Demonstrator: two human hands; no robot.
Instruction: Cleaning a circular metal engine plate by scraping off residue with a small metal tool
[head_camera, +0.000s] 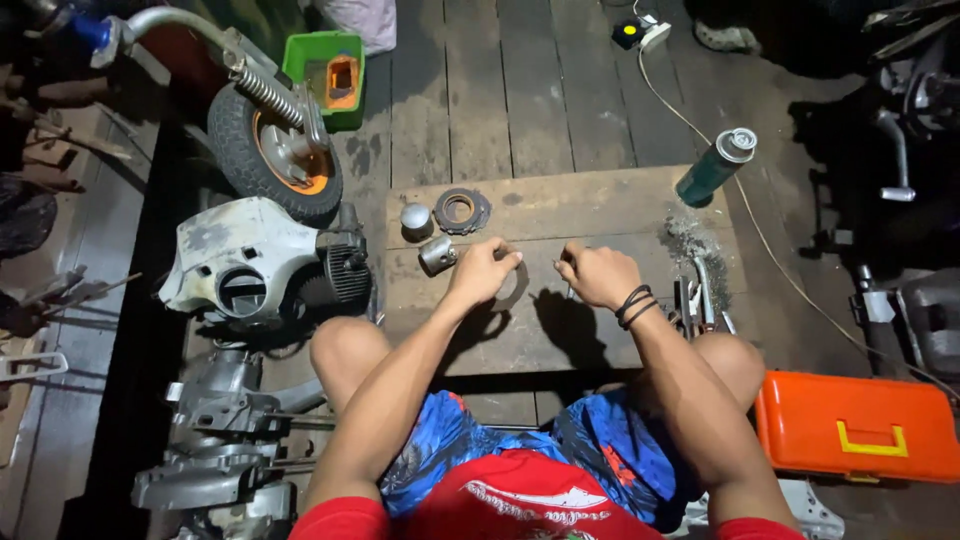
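I squat over a worn wooden board (600, 205) on a plank floor. My left hand (484, 268) grips a thin metal ring (514, 288) against the board. My right hand (597, 274), with dark bands on the wrist, is closed on a small slim tool whose tip touches the board. Just left of my left hand lies a short metal cylinder (437, 254). Behind it sit a round metal cap (415, 217) and a dark toothed disc (461, 209).
A green spray can (716, 166) stands at the board's far right, above a pile of metal shavings (688, 238). Hand tools (698, 295) lie by my right knee. An orange toolbox (855, 427) is at right. A dismantled scooter engine (262, 265), wheel (275, 150) and green bin (327, 70) crowd the left.
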